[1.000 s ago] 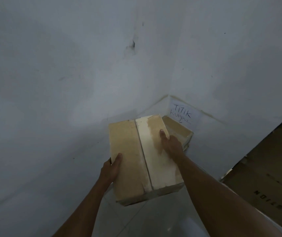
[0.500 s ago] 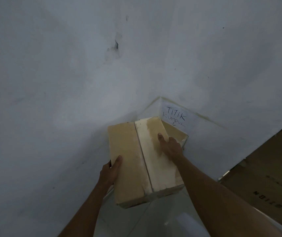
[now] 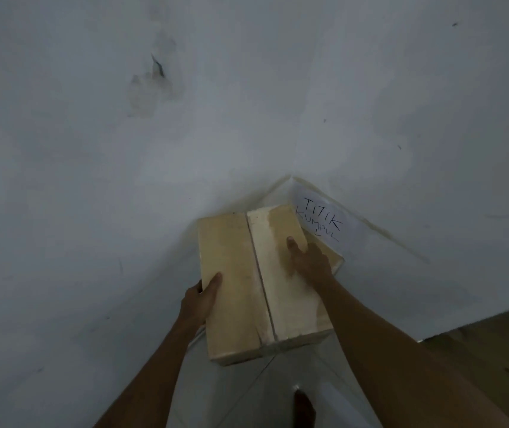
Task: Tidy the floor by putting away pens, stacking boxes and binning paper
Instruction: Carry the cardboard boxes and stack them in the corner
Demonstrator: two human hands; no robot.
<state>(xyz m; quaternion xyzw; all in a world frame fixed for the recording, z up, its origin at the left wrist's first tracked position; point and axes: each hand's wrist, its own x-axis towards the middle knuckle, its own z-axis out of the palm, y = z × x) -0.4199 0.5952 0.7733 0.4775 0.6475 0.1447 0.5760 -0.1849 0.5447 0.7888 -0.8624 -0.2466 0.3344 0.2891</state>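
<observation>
Here, a tan rectangular cardboard box (image 3: 240, 288) is held low in the corner of a room. Its two top flaps are closed and meet along a seam running lengthwise down the middle. The left flap is evenly tan. The right flap is paler, with a darker stain toward its far end. The box's far end points into the angle where the two walls meet, and its near end hangs out over the floor.

The left hand (image 3: 200, 301) clasps the box's left long edge toward the near end. Its thumb lies flat on the left flap and its fingers wrap down the side, out of sight. The right hand (image 3: 310, 261) clasps the right long edge farther along. Its thumb rests on the right flap pointing away from the person, and its fingers curl over the edge and are hidden.

Below the held box on its right, a second, paler cardboard box (image 3: 336, 257) shows only as a narrow strip of top face and rim, tucked into the corner and mostly covered. Whether the held box rests on it cannot be told.

Just beyond, a white paper sign (image 3: 324, 217) hand-lettered "TITIK KUMPUL" sits against the right-hand wall near the floor. The grey-white painted wall (image 3: 92, 180) carries a dark chipped mark (image 3: 157, 69) higher up on the left. The pale tiled floor (image 3: 247, 396) shows a grout line beneath the box. What looks like a foot (image 3: 304, 409) sits at the bottom edge, and a brown flat board (image 3: 494, 350) fills the lower right.
</observation>
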